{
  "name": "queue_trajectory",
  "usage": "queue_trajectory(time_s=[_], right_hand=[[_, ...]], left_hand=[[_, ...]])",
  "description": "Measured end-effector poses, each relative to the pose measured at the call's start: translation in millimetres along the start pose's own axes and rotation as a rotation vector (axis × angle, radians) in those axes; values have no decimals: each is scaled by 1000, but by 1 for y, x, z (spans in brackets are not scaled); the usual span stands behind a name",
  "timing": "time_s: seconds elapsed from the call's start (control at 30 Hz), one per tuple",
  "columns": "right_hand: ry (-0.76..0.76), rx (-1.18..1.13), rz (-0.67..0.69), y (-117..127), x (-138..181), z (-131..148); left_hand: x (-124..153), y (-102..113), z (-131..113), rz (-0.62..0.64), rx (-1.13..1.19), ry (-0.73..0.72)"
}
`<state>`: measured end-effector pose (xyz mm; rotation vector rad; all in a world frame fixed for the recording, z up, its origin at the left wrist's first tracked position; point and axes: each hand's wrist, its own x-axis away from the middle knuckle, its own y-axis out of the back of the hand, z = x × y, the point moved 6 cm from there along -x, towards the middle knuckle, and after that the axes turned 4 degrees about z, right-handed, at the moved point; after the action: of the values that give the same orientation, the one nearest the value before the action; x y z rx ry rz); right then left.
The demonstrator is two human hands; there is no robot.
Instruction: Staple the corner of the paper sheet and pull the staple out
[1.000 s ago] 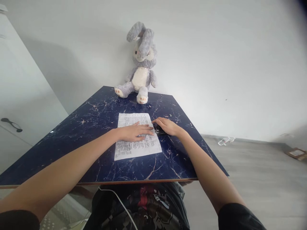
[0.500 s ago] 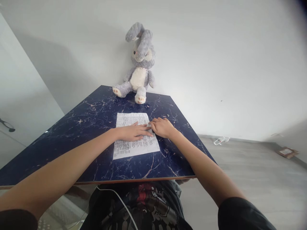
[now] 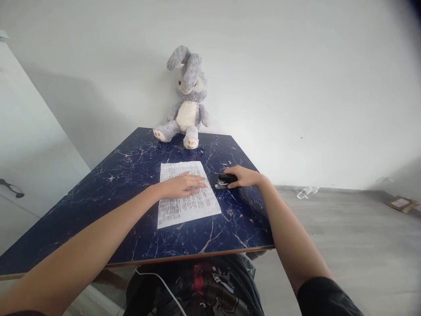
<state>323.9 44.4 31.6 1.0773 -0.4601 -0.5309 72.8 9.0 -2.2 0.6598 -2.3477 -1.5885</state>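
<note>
A printed sheet of paper lies flat on the dark blue marbled table. My left hand rests palm down on the sheet, fingers stretched toward its right edge. Just right of the paper, my right hand grips a black stapler with metallic parts. The stapler's front end points left at the sheet's edge, and its back end is hidden in my fingers. A slight gap seems to separate it from the sheet.
Against the wall at the table's far end sits a grey plush rabbit. A small dark piece lies beyond my right hand. On the floor to the right are a white plastic item and a brown package. A white cable hangs below the table edge.
My right hand has moved right, from the sheet's right edge to beside it, and the stapler now shows in its grip. My left hand stays on the paper. The view has tilted slightly.
</note>
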Motion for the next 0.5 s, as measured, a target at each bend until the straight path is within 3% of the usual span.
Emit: queue_trajectory(time_s=[0.13,0.2,0.27,0.4,0.5], right_hand=[[-256,-124,-341,22,2,-13],[-356,-203,-488,14,-17,-6],[-372,-192,-473,-8,-52,13],[-321,60,-439,-42,-113,58],[-327,109,-444,-50,-118,70]], left_hand=[[9,38,7,-547,19,119],[22,54,7,-825,31,195],[33,63,5,-995,38,234],[38,65,2,-1044,27,246],[34,60,3,-1004,25,236]])
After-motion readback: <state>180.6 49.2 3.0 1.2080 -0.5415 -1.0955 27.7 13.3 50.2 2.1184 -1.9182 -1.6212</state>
